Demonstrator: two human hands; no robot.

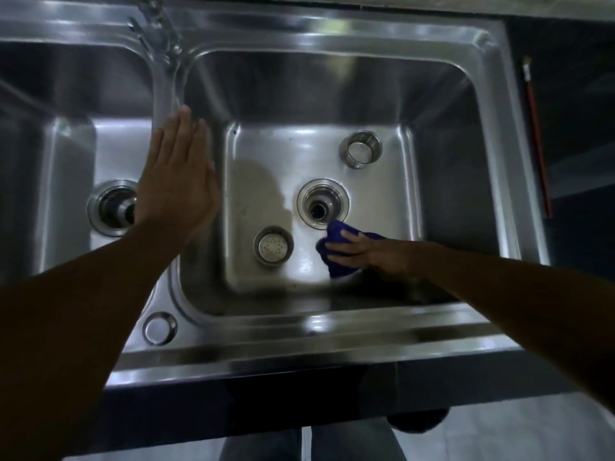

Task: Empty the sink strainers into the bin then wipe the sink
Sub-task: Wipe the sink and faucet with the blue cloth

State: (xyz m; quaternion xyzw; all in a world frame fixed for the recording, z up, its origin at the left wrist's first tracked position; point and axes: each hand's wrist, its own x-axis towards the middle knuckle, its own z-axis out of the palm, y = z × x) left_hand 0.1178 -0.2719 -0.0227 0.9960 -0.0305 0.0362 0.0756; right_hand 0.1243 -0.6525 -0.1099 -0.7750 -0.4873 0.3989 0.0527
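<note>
A double steel sink (pixel 332 331) fills the view. My right hand (pixel 369 252) presses a blue cloth (pixel 336 242) flat on the floor of the right basin, just below and right of its open drain (pixel 323 204). Two steel strainers lie loose on that floor: one upright with its holes showing (pixel 273 247) left of the cloth, one tipped on its side (pixel 360 149) farther back. My left hand (pixel 181 181) rests flat, fingers together, on the divider between the basins. The left basin's drain (pixel 113 207) is partly hidden by that hand.
The tap (pixel 156 31) rises at the back over the divider. A round steel cap (pixel 159 327) sits in the front rim. A red-handled brush (pixel 535 134) lies on the dark counter at the right. The floor and my legs show below the sink front.
</note>
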